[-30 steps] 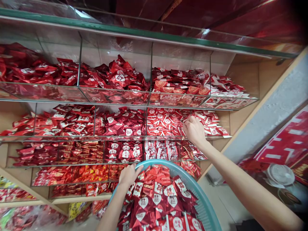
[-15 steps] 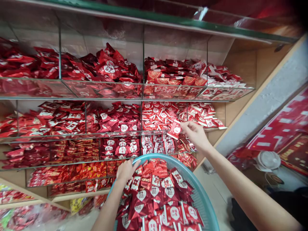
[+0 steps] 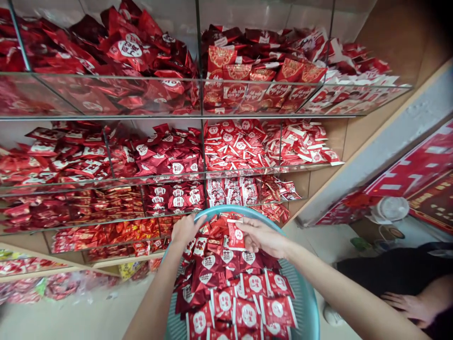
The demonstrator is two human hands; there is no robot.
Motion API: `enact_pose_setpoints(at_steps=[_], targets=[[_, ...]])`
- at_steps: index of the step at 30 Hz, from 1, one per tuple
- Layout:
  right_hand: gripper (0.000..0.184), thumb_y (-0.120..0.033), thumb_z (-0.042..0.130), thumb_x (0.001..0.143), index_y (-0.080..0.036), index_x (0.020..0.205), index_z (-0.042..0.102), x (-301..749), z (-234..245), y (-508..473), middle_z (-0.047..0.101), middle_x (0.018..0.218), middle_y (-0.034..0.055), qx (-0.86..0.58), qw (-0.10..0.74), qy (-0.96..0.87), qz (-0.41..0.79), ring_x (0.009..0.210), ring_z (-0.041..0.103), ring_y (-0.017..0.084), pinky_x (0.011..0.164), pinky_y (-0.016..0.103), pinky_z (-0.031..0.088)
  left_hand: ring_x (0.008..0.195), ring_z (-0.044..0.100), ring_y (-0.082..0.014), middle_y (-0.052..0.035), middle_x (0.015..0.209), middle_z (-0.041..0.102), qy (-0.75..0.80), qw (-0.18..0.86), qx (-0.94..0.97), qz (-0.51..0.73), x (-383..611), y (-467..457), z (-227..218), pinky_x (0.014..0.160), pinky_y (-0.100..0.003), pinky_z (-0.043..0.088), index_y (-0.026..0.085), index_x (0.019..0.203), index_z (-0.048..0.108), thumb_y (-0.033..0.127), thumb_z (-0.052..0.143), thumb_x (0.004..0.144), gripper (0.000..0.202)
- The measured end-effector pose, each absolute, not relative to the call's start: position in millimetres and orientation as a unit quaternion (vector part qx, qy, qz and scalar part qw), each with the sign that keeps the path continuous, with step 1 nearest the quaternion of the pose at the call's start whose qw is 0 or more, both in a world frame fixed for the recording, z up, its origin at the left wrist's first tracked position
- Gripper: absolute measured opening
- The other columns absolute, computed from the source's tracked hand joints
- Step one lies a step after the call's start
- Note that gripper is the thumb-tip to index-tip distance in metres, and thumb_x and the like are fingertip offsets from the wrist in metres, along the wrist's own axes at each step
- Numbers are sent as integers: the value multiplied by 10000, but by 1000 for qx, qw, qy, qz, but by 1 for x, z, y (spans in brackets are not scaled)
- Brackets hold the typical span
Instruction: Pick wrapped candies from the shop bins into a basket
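My left hand [image 3: 184, 230] is closed over the far left rim of a round teal plastic basket [image 3: 308, 295], its thumb lying along the edge. Pinched in my right hand [image 3: 260, 236] is a small red candy packet [image 3: 236, 236] with a white round label, held above the far part of the basket. Inside the basket lie many more packets: dark red ones with white heart-shaped labels [image 3: 208, 269] in the middle, and brighter red ones with white ends [image 3: 247, 314] nearer me. Those under my right hand are partly hidden.
Glass-fronted shelves [image 3: 116, 94] full of red packets, split by dividers, rise in front of me. At right, another person's hand [image 3: 406, 304] rests by dark clothing. Bagged goods [image 3: 63, 285] lie on the floor at left; a white round container [image 3: 392, 208] stands by the wall.
My right hand has brought the red packet from in front of the shelf down and left to over the basket. My left hand stays on the rim. The view has tilted downward, showing more of the other person.
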State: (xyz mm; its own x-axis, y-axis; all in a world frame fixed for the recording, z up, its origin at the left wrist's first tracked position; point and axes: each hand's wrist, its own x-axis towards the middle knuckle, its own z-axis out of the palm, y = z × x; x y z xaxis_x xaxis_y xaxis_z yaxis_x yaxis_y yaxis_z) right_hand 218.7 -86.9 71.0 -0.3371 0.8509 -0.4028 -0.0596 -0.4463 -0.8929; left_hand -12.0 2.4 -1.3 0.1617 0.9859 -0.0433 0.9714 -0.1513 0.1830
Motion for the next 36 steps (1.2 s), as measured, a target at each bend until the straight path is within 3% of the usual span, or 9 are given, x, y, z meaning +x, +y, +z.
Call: enact_pose_setpoints(at_steps=[4,8,13,18,22,29,36], targets=[[297,-418,605,731,-198,870,462,218,67,-91,515,537,-65,-437,239,-480,722,448,500,63,396,155,325,798,621,-276,-125,837,660,643,85,760,41,-11,2,-1,680,-357,447,189,962,601,690,87,755,747],[279,-357,669,671,-187,793,484,216,67,-93,501,631,-64,-422,201,-533,705,497,445,48,450,169,330,781,624,-279,-113,818,663,643,80,760,50,-11,3,-2,668,-364,453,196,942,600,696,87,751,742],[215,-378,578,746,-168,748,537,213,66,-94,438,611,-66,-374,115,-621,679,513,352,50,487,187,303,781,625,-274,-115,815,665,647,86,756,50,-10,3,0,664,-352,451,194,906,606,705,78,741,754],[154,-275,533,781,-142,710,567,207,63,-92,409,576,-63,-304,-9,-755,581,537,362,57,498,185,289,794,620,-261,-123,832,661,649,102,753,43,-9,2,1,671,-338,444,185,917,609,699,73,745,762],[115,-215,628,688,-128,758,602,198,56,-91,477,614,-50,-344,-85,-788,503,550,414,65,491,185,294,771,626,-280,-120,805,662,645,93,757,49,-8,2,1,654,-358,451,191,896,611,712,74,734,765],[199,-220,616,691,-141,864,674,187,52,-88,617,715,3,-358,-126,-812,442,594,491,94,525,193,333,786,627,-278,-126,822,661,642,88,760,45,-9,2,1,676,-359,452,184,898,613,677,82,764,738],[193,-198,598,689,-155,851,695,180,54,-93,680,775,17,-391,-145,-812,409,658,556,117,560,187,361,810,620,-274,-132,851,657,644,104,757,39,-9,2,2,706,-358,441,181,937,611,663,114,776,710]])
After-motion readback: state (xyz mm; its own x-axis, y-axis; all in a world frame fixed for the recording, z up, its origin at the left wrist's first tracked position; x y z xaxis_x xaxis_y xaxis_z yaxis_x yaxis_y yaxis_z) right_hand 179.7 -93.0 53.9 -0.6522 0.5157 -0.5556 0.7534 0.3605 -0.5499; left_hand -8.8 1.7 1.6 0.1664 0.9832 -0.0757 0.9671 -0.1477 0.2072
